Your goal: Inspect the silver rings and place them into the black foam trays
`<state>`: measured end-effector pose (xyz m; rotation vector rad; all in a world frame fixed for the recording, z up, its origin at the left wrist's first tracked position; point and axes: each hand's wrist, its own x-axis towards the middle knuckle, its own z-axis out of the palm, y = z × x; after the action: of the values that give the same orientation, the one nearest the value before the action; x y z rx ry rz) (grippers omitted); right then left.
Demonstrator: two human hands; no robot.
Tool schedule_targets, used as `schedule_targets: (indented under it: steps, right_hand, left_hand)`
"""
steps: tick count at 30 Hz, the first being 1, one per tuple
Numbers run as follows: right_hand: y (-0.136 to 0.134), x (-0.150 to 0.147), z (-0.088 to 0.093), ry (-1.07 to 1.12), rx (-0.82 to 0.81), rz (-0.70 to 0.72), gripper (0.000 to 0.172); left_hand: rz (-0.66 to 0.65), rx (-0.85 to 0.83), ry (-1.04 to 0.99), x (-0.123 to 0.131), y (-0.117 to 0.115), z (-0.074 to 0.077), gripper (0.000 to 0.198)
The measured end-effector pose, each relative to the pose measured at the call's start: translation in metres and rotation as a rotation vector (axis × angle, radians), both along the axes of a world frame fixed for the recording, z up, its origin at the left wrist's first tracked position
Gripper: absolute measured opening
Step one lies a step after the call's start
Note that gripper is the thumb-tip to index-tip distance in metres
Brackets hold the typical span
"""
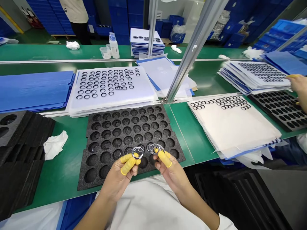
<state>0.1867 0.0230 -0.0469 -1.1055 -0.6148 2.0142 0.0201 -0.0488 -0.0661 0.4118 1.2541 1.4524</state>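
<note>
My left hand [127, 167], with yellow finger cots on its fingertips, pinches a shiny ring [137, 152] held up on edge. Close by on its right, my right hand [166, 163], also in yellow finger cots, grips several similar rings [155, 148] bunched together. Both hands hover over the near side of a black foam tray [83, 174] with rows of round pockets. Many pockets hold rings; those along the near left look bare. Beyond the tray, a white sheet [144, 92] on a stack carries rows of dark rings [103, 82].
Black foam trays [26, 159] are piled at left beside a crumpled white tissue [55, 145]. Blue sheets [35, 91] lie behind. A slanted metal post [192, 41] rises behind the tray. On the right, a co-worker's hand [299, 88] reaches over another foam tray [280, 108].
</note>
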Motion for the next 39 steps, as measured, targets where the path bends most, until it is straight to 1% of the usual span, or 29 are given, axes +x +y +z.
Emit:
schedule_targets:
  steps: [3,6,8,9,10,13,17,21,24,27,29,32,35,37,39]
  right_hand:
    - [0.011,0.017,-0.018,-0.296,0.301,-0.028,0.027]
    - [0.019,0.042,-0.041,-0.613,0.706,-0.022,0.020]
    - [0.023,0.057,-0.055,-0.807,0.982,0.022,0.021]
    - [0.024,0.062,-0.062,-0.860,1.059,0.036,0.020]
    - [0.025,0.066,-0.067,-0.899,1.113,0.049,0.019]
    - [0.029,0.069,-0.079,-0.964,1.195,0.071,0.015]
    - [0.035,0.068,-0.086,-1.087,1.300,0.131,0.016]
    - [0.041,0.069,-0.088,-1.220,1.349,0.196,0.020]
    - [0.046,0.067,-0.089,-1.284,1.352,0.239,0.022]
    - [0.050,0.062,-0.086,-1.313,1.344,0.254,0.016]
    - [0.049,0.057,-0.080,-1.290,1.316,0.218,0.013]
    - [0.039,0.047,-0.067,-1.167,1.237,0.133,0.014]
    - [0.026,0.033,-0.051,-0.895,1.072,0.116,0.016]
    - [0.019,0.025,-0.043,-0.710,0.930,0.141,0.016]
    - [0.017,0.019,-0.035,-0.590,0.781,0.158,0.019]
  left_hand:
    - [0.090,-0.005,0.213,-0.024,-0.012,-0.020,0.040]
    - [0.206,-0.040,0.491,-0.055,-0.031,-0.043,0.032]
    - [0.237,-0.056,0.683,-0.073,-0.043,-0.058,0.027]
    - [0.234,-0.058,0.777,-0.080,-0.048,-0.065,0.025]
    - [0.222,-0.054,0.870,-0.085,-0.052,-0.072,0.024]
    - [0.168,-0.005,1.126,-0.092,-0.058,-0.089,0.025]
    - [0.100,0.055,1.402,-0.097,-0.059,-0.101,0.029]
    - [0.080,0.019,1.628,-0.108,-0.063,-0.105,0.026]
    - [0.032,-0.005,1.741,-0.114,-0.062,-0.105,0.029]
    - [-0.034,-0.004,1.808,-0.114,-0.059,-0.101,0.030]
    - [-0.064,0.007,1.830,-0.109,-0.058,-0.095,0.030]
    - [-0.080,0.048,1.832,-0.096,-0.055,-0.082,0.029]
    - [-0.050,0.130,1.781,-0.084,-0.047,-0.074,0.026]
    - [-0.010,0.157,1.759,-0.084,-0.040,-0.074,0.029]
    - [0.001,0.153,1.763,-0.091,-0.035,-0.081,0.027]
